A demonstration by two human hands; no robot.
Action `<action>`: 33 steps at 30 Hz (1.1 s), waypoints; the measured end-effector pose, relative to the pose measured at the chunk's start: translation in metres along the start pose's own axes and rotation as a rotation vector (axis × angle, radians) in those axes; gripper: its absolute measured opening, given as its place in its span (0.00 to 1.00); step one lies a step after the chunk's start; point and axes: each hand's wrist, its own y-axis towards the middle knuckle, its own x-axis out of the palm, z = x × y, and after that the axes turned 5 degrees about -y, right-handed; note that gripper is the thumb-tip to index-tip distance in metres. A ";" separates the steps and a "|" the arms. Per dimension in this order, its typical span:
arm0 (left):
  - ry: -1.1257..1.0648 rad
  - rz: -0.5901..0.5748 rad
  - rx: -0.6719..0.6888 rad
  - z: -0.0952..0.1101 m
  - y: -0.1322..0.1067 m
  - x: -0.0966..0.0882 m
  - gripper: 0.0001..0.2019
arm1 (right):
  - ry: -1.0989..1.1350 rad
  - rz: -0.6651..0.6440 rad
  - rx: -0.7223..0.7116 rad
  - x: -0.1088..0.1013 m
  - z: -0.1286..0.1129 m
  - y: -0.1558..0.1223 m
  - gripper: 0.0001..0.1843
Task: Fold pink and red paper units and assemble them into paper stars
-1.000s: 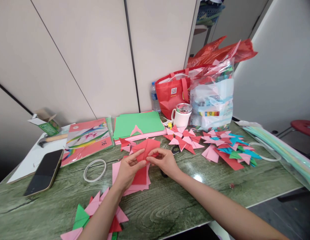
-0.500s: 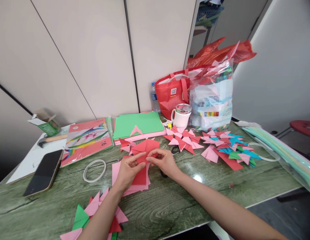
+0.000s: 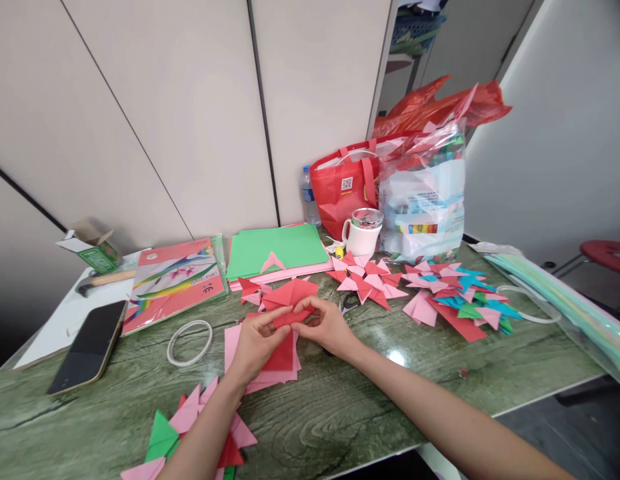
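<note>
My left hand point(image 3: 257, 338) and my right hand point(image 3: 326, 323) meet at the middle of the green table point(image 3: 340, 407), both pinching a folded red paper piece point(image 3: 290, 299) held just above the table. Thumbs and forefingers press along its lower fold. Under my hands lies a small stack of pink and red paper squares point(image 3: 270, 357). Scissors point(image 3: 347, 303) peek out right behind my right hand.
Folded paper stars point(image 3: 370, 277) and a second mixed pile point(image 3: 457, 300) lie to the right. Green sheets point(image 3: 275, 250), a paper pack point(image 3: 175, 280), a phone point(image 3: 87, 345), a tape ring point(image 3: 190, 340), a mug point(image 3: 363, 233), a red bag point(image 3: 343, 183) and plastic bag point(image 3: 423, 193) stand behind. More folded triangles point(image 3: 190, 427) sit near the front edge.
My fingers have worked along the red paper's fold, drawing closer together and pressing it flatter. The hands stay in the same spot.
</note>
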 end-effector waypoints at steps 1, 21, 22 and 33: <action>-0.004 -0.005 0.000 0.001 0.000 0.001 0.18 | -0.011 0.004 -0.002 0.000 0.000 0.000 0.09; -0.009 -0.008 -0.074 0.002 0.002 -0.004 0.21 | 0.220 -0.014 0.088 0.000 0.012 0.004 0.09; -0.019 -0.007 -0.077 0.002 0.002 -0.004 0.21 | 0.224 -0.018 0.088 0.000 0.013 0.005 0.10; -0.088 0.033 -0.123 0.004 0.003 -0.003 0.22 | 0.201 0.016 0.069 -0.001 0.018 0.006 0.15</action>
